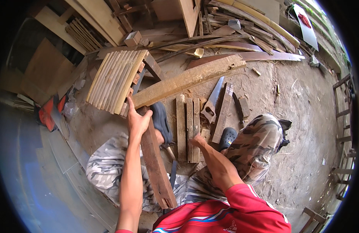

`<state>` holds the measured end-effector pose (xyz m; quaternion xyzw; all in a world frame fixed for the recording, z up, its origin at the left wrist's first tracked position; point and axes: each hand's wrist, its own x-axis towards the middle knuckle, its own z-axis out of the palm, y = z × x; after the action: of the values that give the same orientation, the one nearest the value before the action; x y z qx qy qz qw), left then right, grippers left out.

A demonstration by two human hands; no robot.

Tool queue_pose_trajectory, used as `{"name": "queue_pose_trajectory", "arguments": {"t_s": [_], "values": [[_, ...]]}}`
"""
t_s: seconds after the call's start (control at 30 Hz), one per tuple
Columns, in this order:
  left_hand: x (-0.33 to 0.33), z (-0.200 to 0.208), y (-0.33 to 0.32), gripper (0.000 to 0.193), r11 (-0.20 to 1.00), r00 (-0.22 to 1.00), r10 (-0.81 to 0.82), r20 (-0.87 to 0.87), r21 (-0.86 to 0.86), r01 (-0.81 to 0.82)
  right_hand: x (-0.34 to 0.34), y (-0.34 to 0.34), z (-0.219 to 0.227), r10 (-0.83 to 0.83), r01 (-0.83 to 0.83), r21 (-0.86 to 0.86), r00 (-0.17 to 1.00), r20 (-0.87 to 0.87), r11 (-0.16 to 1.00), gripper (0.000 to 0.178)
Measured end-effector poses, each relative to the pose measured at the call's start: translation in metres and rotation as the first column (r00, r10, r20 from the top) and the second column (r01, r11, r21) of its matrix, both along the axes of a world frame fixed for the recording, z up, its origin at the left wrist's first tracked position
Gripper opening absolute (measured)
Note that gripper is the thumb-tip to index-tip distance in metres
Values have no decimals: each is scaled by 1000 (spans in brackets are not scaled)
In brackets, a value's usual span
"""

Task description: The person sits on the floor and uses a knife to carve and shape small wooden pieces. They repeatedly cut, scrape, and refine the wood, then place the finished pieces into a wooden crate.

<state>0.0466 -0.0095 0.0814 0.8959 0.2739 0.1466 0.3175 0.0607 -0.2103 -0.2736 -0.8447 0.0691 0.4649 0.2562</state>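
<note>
My left hand (138, 121) is closed round the upper end of a dark wooden plank (156, 167), which slants down across my lap. Its index finger points up beside the near end of a long, rough, pale beam (187, 82). That beam's near end lies by a curved panel of pale slats (116, 79), which stands tilted on wooden blocks. Between my feet, my right hand (199, 140) is closed on a narrow wooden strip (196, 116) in a row of short pieces; its fingertips are partly hidden. A handsaw (213, 99) lies just beyond, beside another dark wooden piece (223, 112).
Piled timber (249, 29) and long boards cover the far side. Large wooden panels (47, 70) lean at the far left, near a red-and-black item (47, 114). Wooden railing (344, 138) runs along the right. A dark clog (228, 138) is on my right foot.
</note>
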Motion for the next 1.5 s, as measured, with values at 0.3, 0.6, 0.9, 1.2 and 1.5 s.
{"name": "queue_pose_trajectory", "arguments": {"t_s": [0.3,0.6,0.9,1.2,1.5], "values": [[-12,-70,20,109,931,982,59,-179,-345,-118,-32,-23,-5,17,-19,53,1000,21,998,113],[-33,-134,45,108,861,957,165,-240,-439,-258,-82,-9,32,20,-20,-3,998,64,1000,139],[-28,-146,39,103,868,970,156,-188,-443,-225,10,44,11,208,-235,92,948,240,968,126],[-10,-129,24,105,934,967,132,-218,-299,-195,40,39,-4,-64,-15,436,984,167,900,102],[47,-145,26,104,991,994,34,-102,-125,-47,10,-7,10,-20,-68,188,901,434,980,71]]}}
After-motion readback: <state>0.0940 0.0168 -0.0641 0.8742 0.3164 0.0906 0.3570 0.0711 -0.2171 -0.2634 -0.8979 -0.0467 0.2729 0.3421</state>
